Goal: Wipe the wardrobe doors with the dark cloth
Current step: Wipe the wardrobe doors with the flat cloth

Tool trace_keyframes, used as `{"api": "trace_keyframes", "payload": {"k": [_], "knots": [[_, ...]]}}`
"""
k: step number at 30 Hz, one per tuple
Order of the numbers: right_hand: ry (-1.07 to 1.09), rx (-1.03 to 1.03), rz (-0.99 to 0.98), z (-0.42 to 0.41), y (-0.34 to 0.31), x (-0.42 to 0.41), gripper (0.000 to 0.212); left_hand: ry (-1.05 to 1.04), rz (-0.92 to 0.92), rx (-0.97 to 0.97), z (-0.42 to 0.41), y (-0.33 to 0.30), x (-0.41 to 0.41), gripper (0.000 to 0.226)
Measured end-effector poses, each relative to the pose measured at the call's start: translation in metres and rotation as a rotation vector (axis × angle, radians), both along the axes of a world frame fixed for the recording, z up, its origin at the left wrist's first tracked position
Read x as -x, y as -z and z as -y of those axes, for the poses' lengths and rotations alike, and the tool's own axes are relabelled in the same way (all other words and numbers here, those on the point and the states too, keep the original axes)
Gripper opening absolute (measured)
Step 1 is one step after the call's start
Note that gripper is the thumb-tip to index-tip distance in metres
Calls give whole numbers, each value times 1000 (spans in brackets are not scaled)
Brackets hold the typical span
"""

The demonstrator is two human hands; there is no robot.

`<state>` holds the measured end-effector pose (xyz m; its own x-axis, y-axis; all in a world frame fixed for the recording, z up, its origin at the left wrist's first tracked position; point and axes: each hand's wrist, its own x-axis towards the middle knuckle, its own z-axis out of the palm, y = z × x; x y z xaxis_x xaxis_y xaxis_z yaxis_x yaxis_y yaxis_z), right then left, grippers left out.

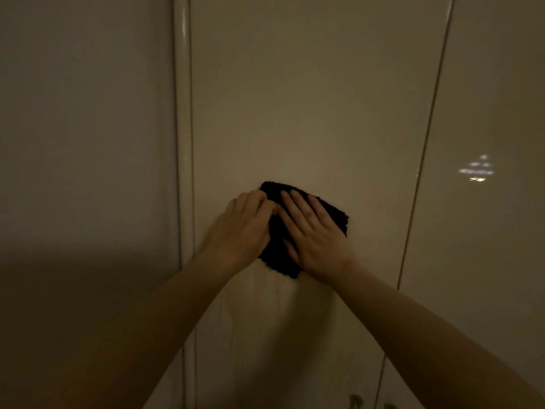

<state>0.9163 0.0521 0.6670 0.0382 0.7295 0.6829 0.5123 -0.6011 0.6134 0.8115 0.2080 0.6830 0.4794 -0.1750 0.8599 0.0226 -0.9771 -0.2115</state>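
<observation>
the dark cloth (pixel 306 228) lies flat against the middle wardrobe door (pixel 309 98), its long axis running from upper left to lower right corner-wise, one corner pointing up and one down. the right hand (pixel 314 234) presses on it with fingers (pixel 295 208) straight and spread. the left hand (pixel 244 228) sits at the cloth's left edge, its fingers curled and pinching that edge. no writing or label can be read. the doors are glossy, pale and dimly lit; a rounded vertical trim (pixel 184 143) stands left of the door, a thin seam (pixel 427 143) right of it, and small bright reflections (pixel 476 171) glint on the right door (pixel 495 84).
</observation>
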Motion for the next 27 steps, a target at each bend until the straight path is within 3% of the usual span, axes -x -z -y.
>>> {"api": "trace_keyframes", "payload": {"k": [2,6,15,19,27], "knots": [[1,63,50,-18,-7,0,65,-37,-106,-73,-15,-3,2,35],[8,110,109,-59,-16,7,66,-40,-207,-37,-56,-17,9,41],[-17,176,193,-115,-16,17,69,-66,-281,11,-121,-17,18,55],[-36,186,183,-135,-7,22,68,-69,-247,71,-133,-9,20,48],[-74,289,193,-145,45,20,67,-150,-265,46,-136,48,26,54]]}}
